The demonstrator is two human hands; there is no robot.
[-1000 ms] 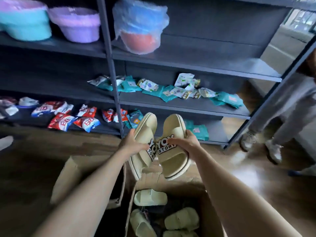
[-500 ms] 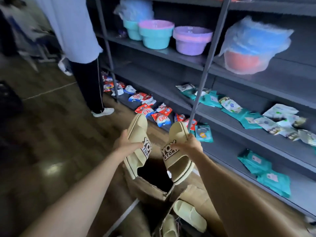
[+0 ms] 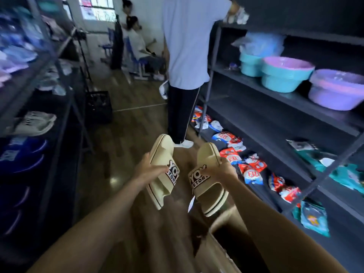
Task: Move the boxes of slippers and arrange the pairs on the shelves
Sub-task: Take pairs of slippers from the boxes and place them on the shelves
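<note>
Head view: two cream slippers, the left slipper [image 3: 164, 170] gripped in the left hand [image 3: 146, 171], the right slipper [image 3: 208, 180] in the right hand [image 3: 222, 170], held apart above an open cardboard box [image 3: 222, 245], its contents too blurred to tell; teal basin [image 3: 285, 75] on the right shelf [image 3: 275, 99].

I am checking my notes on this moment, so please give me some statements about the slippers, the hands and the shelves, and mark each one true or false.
1. Each hand holds one cream slipper: left hand on the left slipper, right hand on the right slipper. True.
2. The slippers already lie on a shelf. False: they are held in the air, above the wooden floor.
3. The basins stand on a right-side shelf. True.
4. Nobody else is in the aisle. False: a person in dark trousers stands ahead.
</note>
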